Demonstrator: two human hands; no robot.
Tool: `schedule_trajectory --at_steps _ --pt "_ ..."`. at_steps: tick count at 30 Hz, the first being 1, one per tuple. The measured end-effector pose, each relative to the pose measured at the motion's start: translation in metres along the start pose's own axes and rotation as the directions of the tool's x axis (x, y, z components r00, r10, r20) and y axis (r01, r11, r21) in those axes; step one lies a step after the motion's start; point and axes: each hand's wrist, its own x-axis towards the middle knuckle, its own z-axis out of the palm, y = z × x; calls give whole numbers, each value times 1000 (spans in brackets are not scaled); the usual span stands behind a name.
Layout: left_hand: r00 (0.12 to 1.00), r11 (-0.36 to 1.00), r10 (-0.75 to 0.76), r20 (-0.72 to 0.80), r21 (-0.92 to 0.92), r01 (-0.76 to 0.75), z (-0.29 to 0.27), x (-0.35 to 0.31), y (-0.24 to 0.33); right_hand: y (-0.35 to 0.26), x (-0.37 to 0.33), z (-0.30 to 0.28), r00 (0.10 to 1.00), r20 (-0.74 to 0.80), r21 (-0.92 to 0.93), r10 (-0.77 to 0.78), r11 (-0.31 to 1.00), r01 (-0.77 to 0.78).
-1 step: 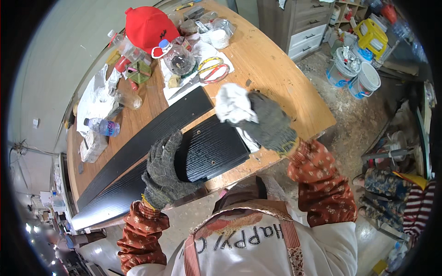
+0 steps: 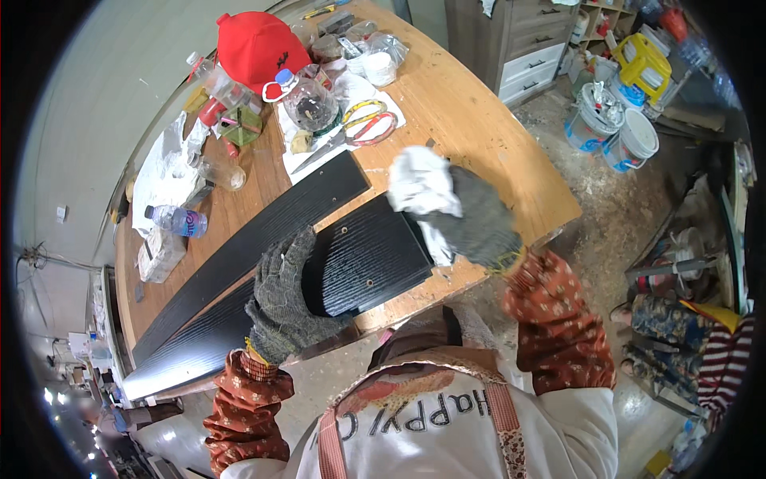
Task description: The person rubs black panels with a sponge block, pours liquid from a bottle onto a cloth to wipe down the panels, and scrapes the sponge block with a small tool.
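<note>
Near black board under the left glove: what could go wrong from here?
The near black board lies along the near edge of the wooden table, with the left hand on it; uneven pressure might shift it off. The white cloth in the right hand could snag on the board's right-end corner. The scissors lie just beyond the far black board; a wide sweep might drag them onto it.

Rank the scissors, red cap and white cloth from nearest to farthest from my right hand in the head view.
1. White cloth: held in your gloved right hand, toward its left side.
2. Scissors: beyond the hand, to its left.
3. Red cap: farther beyond, more to the left.
</note>
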Motion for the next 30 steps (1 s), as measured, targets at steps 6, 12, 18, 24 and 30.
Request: schedule_trajectory --at_steps 6,12,18,24,30 --pt "1000 1000 0 -9 -20 -1 -1 4 1 63 -9 -28 861 -508 493 -19 813 309" --pt "1000 999 -27 -1 -38 27 1 6 1 -11 16 -7 927 111 460 -359 845 272" --pt "1000 995 3 -16 -96 -5 -4 6 5 -34 52 20 770 -182 -405 -612 760 508" --pt "997 994 -72 -26 -88 69 -3 -4 3 -22 -19 8 761 -211 -328 -613 778 536" --pt "999 996 -44 -18 -84 42 -4 4 6 36 -71 4 942 -152 493 -300 803 336"
